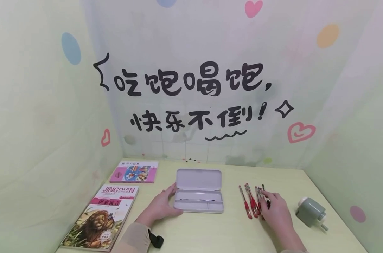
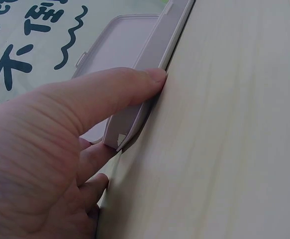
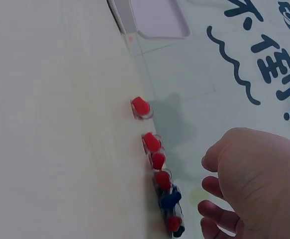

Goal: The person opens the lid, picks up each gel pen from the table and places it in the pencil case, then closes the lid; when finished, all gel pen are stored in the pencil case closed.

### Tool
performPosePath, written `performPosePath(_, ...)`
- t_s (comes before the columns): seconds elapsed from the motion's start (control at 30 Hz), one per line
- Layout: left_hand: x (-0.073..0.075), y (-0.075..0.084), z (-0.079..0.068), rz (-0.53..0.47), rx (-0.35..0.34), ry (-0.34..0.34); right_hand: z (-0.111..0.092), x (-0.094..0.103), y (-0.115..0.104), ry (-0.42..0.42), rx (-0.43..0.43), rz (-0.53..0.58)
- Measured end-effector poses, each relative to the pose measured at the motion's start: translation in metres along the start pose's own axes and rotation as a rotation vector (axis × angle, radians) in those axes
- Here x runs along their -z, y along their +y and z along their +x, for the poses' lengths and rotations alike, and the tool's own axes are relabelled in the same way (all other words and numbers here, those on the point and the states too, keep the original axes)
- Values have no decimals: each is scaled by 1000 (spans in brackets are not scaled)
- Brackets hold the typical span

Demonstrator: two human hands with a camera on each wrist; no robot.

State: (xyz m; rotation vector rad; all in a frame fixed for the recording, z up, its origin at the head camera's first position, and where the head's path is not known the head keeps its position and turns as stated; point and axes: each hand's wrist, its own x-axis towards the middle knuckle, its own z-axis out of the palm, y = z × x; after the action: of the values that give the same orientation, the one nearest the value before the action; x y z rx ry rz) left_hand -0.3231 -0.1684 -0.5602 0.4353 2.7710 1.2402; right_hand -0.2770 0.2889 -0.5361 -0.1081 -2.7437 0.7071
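A lilac pencil case (image 1: 199,180) lies on the table with its lid raised and a slim pen (image 1: 197,200) in its upper compartment. My left hand (image 1: 162,206) grips the case's left end; in the left wrist view the thumb (image 2: 130,84) presses along its front side. To the right, several pens with red caps (image 1: 249,207) lie side by side, and one dark blue-capped pen (image 3: 170,200) is among them. My right hand (image 1: 276,211) hovers over the right-hand pens with loosely bent fingers. Between its thumb and fingers nothing shows in the right wrist view.
A grey-green pencil sharpener (image 1: 311,213) with a crank stands right of my right hand. At the left lie a magazine with a lion cover (image 1: 99,221) and a pink book (image 1: 133,172) behind it. A printed cloth backdrop (image 1: 191,45) encloses the table's back and sides.
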Motion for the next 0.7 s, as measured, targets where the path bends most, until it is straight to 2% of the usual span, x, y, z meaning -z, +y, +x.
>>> performPosePath(0.2, 0, 2, -1, -10, 20, -1, -1, 7, 11, -23, -72, -42)
performPosePath(0.43, -1, 2, -1, -3, 23, 6, 1, 8, 15, -81, -171, -82)
performPosePath(0.7, -1, 0, 0, 3, 13, 7, 0, 9, 21, -104, -155, -127)
